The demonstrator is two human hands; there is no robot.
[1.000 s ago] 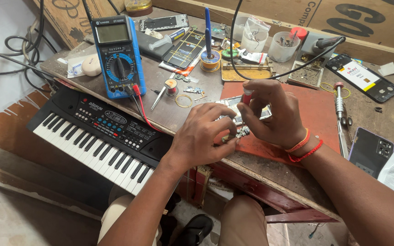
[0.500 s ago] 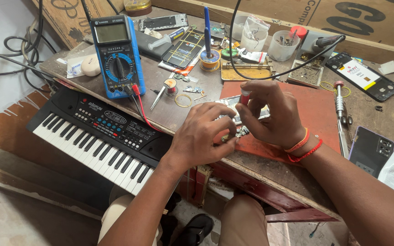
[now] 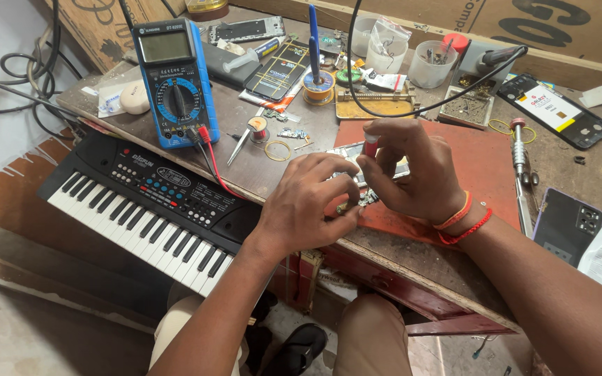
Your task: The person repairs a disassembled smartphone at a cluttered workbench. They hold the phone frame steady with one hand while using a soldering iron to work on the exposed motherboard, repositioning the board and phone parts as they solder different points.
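Bright, even daylight, soft shadows under the hands on the worktop [image 3: 259,174]. Pretty sharp overall, slight wide-angle stretch at edges, no glare.

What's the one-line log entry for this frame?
left hand: pressing small circuit board | right hand: pinching red-tipped tool upright over board | surface: red mat | multimeter: untouched

A worn wooden workbench [image 3: 245,132] carries a blue multimeter [image 3: 174,83] and red mat [image 3: 482,167].

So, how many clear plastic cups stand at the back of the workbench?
2. One clear cup holds small bags, right of the blue-handled tool. The other cup holds small metal parts, beside a red cap. A third may be partly hidden behind the first.
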